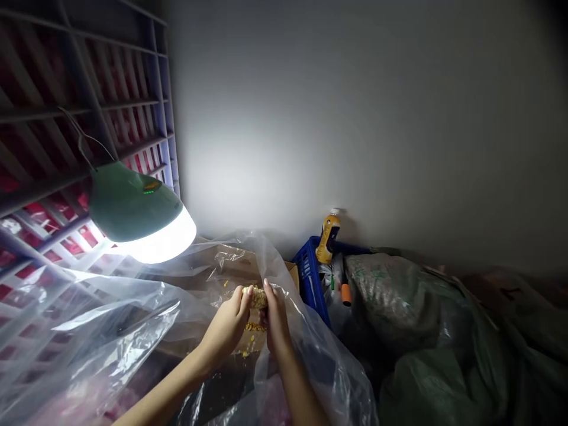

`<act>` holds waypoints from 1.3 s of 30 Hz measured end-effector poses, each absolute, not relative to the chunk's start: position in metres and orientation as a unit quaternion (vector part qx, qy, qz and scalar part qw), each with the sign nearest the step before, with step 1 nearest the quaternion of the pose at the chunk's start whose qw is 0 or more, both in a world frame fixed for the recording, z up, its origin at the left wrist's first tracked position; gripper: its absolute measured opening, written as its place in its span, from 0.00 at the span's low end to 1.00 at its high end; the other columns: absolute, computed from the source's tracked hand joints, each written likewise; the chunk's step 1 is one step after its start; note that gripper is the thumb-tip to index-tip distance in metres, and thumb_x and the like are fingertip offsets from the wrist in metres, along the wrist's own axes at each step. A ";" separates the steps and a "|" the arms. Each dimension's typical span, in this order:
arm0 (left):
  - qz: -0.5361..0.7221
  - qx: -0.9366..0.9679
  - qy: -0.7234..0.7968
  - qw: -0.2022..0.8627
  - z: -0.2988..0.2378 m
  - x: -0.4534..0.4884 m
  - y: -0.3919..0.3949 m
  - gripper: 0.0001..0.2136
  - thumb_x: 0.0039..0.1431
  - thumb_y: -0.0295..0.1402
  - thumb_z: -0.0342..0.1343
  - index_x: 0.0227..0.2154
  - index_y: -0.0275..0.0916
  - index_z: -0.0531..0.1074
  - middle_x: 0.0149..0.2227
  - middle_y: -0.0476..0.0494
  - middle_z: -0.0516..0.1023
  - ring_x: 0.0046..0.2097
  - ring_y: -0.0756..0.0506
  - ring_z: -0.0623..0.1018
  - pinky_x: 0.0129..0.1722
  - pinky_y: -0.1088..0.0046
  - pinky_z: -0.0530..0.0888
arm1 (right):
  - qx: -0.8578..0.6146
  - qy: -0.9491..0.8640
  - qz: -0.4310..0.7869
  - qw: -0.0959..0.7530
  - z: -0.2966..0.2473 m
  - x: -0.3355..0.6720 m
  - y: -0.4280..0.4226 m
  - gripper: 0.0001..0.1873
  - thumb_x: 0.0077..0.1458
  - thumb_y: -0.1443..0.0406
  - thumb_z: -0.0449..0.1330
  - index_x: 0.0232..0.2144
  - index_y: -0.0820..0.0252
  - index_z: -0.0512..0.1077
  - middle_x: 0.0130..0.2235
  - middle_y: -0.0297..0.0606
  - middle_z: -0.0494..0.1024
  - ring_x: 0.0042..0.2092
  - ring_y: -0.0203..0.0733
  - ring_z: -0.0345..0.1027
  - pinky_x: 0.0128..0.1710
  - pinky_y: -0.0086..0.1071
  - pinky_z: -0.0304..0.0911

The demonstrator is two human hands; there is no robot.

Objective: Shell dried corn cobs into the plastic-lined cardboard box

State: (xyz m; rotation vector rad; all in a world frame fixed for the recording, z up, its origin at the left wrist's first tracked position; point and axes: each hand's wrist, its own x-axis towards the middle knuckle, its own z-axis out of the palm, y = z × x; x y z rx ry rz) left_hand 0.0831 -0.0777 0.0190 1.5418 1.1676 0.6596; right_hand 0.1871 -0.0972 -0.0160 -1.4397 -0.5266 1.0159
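A corn cob (256, 298), pale and largely bare on the side facing me, lies between my two hands. My left hand (234, 312) is closed around its left end, thumb along the top. My right hand (276, 316) grips the right end, its thumb pointing up. Beneath them, loose yellow corn kernels (254, 326) lie scattered over the brown cardboard (199, 283) inside a clear plastic bag (128, 319). The fingers' undersides are hidden from view.
A lit lamp (142, 213) hangs at left on a purple plastic crate wall (162, 112). To the right stands a blue basket (309, 278) holding a yellow bottle (328, 238) and an orange-handled item (345, 294). Bulky green sacks (408, 302) fill the right side, against a pale wall (355, 118).
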 end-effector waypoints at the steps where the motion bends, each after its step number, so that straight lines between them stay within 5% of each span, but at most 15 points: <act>1: 0.282 0.639 0.488 0.524 0.015 0.085 -0.079 0.17 0.58 0.48 0.36 0.22 0.42 0.58 0.20 0.53 0.63 0.25 0.47 0.66 0.27 0.72 0.61 | -0.626 -0.225 0.435 0.607 -0.019 0.189 -0.097 0.18 0.47 0.51 0.55 0.24 0.60 0.65 0.17 0.26 0.61 0.16 0.28 0.48 0.13 0.23 0.45; 8: 0.329 0.536 0.486 0.607 -0.016 0.101 -0.087 0.19 0.57 0.49 0.37 0.21 0.41 0.59 0.17 0.53 0.61 0.21 0.49 0.63 0.23 0.73 0.62 | -0.646 -0.174 0.471 0.575 -0.029 0.202 -0.096 0.15 0.50 0.53 0.52 0.26 0.60 0.65 0.22 0.28 0.64 0.18 0.29 0.49 0.15 0.24 0.44; 13: 0.352 0.421 0.463 0.696 -0.019 0.100 -0.081 0.20 0.55 0.50 0.40 0.25 0.38 0.64 0.21 0.49 0.68 0.22 0.50 0.66 0.22 0.74 0.65 | -0.653 -0.237 0.404 0.596 -0.024 0.206 -0.095 0.17 0.48 0.52 0.54 0.24 0.60 0.65 0.22 0.29 0.65 0.23 0.32 0.57 0.21 0.25 0.52; 23: 0.348 0.415 0.466 0.700 -0.008 0.103 -0.080 0.20 0.51 0.53 0.45 0.21 0.39 0.58 0.15 0.57 0.56 0.17 0.54 0.59 0.17 0.78 0.60 | -0.670 -0.277 0.382 0.573 -0.019 0.206 -0.099 0.17 0.49 0.51 0.53 0.22 0.59 0.62 0.23 0.30 0.65 0.26 0.34 0.59 0.25 0.27 0.55; 33: 0.356 0.471 0.489 0.642 -0.014 0.104 -0.083 0.19 0.54 0.50 0.41 0.21 0.39 0.60 0.16 0.54 0.62 0.19 0.52 0.64 0.21 0.76 0.64 | -0.684 -0.284 0.349 0.574 -0.024 0.207 -0.097 0.17 0.50 0.52 0.52 0.23 0.59 0.63 0.23 0.30 0.65 0.26 0.34 0.58 0.25 0.27 0.55; 39: 0.376 0.404 0.457 0.698 -0.009 0.101 -0.079 0.17 0.55 0.46 0.43 0.26 0.37 0.65 0.21 0.50 0.68 0.22 0.50 0.68 0.24 0.74 0.67 | -0.689 -0.294 0.335 0.571 -0.025 0.209 -0.097 0.19 0.51 0.50 0.49 0.23 0.59 0.63 0.23 0.31 0.65 0.26 0.35 0.58 0.25 0.27 0.55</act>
